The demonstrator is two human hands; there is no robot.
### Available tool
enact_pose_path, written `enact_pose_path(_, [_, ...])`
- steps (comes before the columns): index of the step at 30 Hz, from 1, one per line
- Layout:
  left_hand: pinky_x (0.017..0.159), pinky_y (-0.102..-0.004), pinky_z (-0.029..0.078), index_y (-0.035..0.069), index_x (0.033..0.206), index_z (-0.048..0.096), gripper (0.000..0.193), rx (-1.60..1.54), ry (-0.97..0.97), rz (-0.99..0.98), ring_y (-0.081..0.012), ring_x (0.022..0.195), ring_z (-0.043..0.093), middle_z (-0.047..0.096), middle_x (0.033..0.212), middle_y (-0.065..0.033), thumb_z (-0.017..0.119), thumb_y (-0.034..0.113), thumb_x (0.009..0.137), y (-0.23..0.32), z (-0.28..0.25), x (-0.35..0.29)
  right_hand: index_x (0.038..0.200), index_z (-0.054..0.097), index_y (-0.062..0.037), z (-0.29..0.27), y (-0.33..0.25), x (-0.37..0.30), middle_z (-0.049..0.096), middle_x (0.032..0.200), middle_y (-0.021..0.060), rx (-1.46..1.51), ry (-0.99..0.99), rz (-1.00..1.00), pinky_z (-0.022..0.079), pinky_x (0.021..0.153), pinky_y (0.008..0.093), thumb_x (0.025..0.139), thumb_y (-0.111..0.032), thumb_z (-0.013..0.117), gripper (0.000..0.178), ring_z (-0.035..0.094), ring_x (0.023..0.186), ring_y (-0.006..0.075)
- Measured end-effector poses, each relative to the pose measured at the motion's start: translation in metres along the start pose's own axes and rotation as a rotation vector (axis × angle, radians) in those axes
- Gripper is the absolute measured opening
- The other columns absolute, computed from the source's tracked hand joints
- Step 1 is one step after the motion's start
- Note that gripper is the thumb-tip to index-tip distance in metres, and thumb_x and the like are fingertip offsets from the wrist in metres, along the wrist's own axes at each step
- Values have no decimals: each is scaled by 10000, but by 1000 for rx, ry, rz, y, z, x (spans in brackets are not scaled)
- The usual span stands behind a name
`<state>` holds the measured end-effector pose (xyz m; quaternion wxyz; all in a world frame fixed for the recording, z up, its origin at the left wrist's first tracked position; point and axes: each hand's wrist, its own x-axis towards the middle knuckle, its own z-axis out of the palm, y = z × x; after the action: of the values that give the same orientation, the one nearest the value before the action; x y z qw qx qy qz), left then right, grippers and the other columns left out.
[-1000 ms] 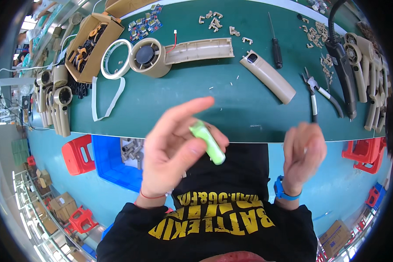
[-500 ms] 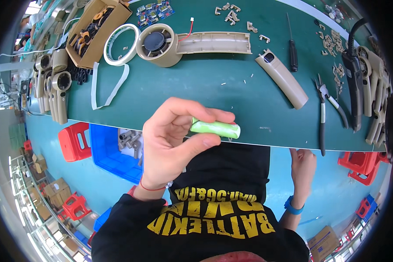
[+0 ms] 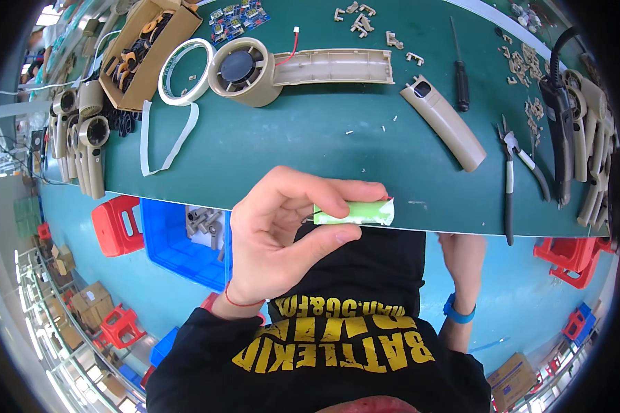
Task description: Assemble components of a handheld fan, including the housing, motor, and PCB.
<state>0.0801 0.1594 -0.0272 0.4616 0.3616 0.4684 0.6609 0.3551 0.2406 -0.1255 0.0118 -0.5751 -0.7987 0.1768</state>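
Observation:
My left hand [image 3: 272, 224] pinches a green cylindrical battery [image 3: 370, 213] between thumb and fingers, just over the near table edge. The battery lies nearly level, with a dark wire by its left end and a bit of red at its right end. My right hand [image 3: 463, 249] is low at the table's front edge, its fingers hidden beneath the tabletop. Beyond the battery, a beige round fan housing [image 3: 265, 86] with an open handle half [image 3: 337, 67] lies on the table, a red wire [image 3: 293, 49] rising from it. A loose beige handle cover [image 3: 445, 124] rests to the right.
On the green table [image 3: 269, 141] are a tape roll [image 3: 203, 88], a tape strip [image 3: 179, 148], cutting pliers [image 3: 510, 165], a screwdriver [image 3: 461, 82] and small beige clips [image 3: 359, 26]. Left stands a carton [image 3: 176, 41] of parts; below, a blue bin [image 3: 179, 255]. Beige fan bodies crowd both sides.
My left hand has moved slightly right and toward me with the battery, turning it more level and showing its dark wire. My right hand has shifted a little left, its fingers now under the edge.

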Motion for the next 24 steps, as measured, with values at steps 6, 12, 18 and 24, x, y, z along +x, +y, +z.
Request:
enact_pose_path(6, [905,-472,536,37,945,448,314,56,-28,35,-427,1033,652,651,1051,-310,679,-103,786,-1,3,0,929,699,-21,-60,-77,-3,652,791,101,734,-207,-476,472,576,311,730,17,732,206,616,652,226])
enact_pose_path(12, [906,-460,535,-19,1006,500,321,374,-95,190,-390,1001,671,667,1019,-302,707,-98,773,4,6,-1,926,708,-39,-69,-116,22,627,822,68,692,463,-776,485,531,291,618,19,812,330,603,629,212])
enact_pose_path(18, [836,-400,559,-71,1059,566,391,715,-151,374,-344,939,696,690,973,-280,752,-104,718,10,6,-3,857,652,-6,-71,-127,31,613,784,94,525,445,-877,456,527,306,596,72,732,284,599,644,242])
enact_pose_path(24, [767,-334,565,-106,1022,629,373,754,-137,401,-286,886,710,706,946,-237,785,-87,684,11,11,-3,797,604,-27,-76,-132,35,577,734,79,471,382,-871,429,500,310,604,20,704,222,552,593,241])
